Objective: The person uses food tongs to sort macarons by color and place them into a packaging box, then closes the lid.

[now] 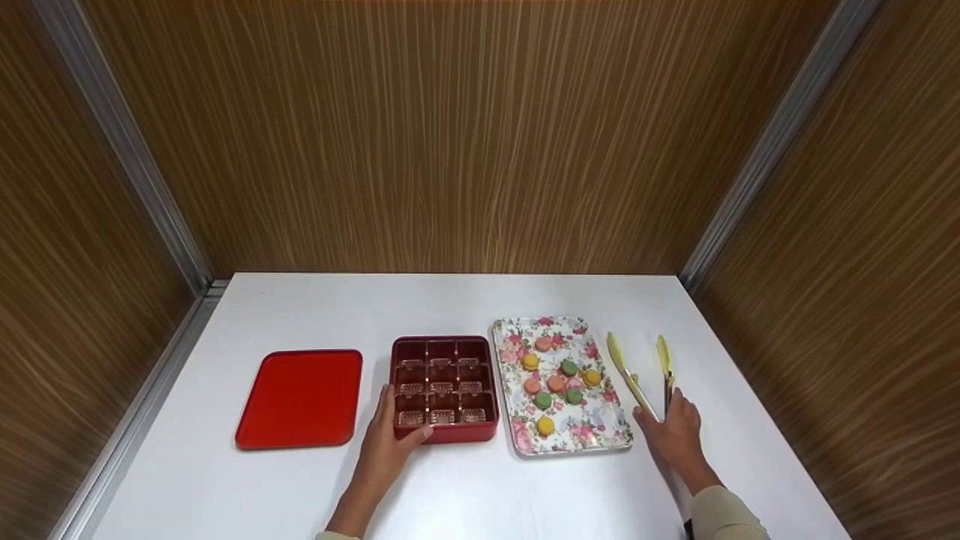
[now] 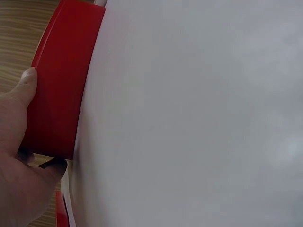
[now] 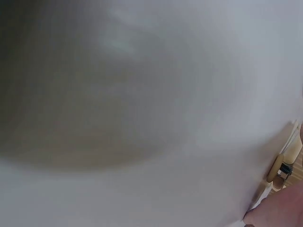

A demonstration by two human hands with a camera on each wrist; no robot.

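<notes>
A red box (image 1: pixel 465 433) with a brown insert of several square compartments sits mid-table in the head view, the ridged compartment floors showing. My left hand (image 1: pixel 388 442) grips its near left corner, thumb on the front wall and fingers along the left side. The left wrist view shows the thumb against the red wall (image 2: pixel 64 80). At the right, my right hand (image 1: pixel 677 435) holds a pair of tongs (image 1: pixel 636 388) with yellow tips and metal arms, thumb and fingers on either side. The tongs' tips are spread apart and point away from me. Only part of this hand shows in the right wrist view.
A flowered tray (image 1: pixel 521 409) between box and tongs bears several pink, yellow and green macarons (image 1: pixel 556 383), spread loosely. A flat red lid (image 1: pixel 304 399) lies left of the box. Wood-grain panels (image 1: pixel 390 135) stand behind and beside the white table (image 1: pixel 480 495).
</notes>
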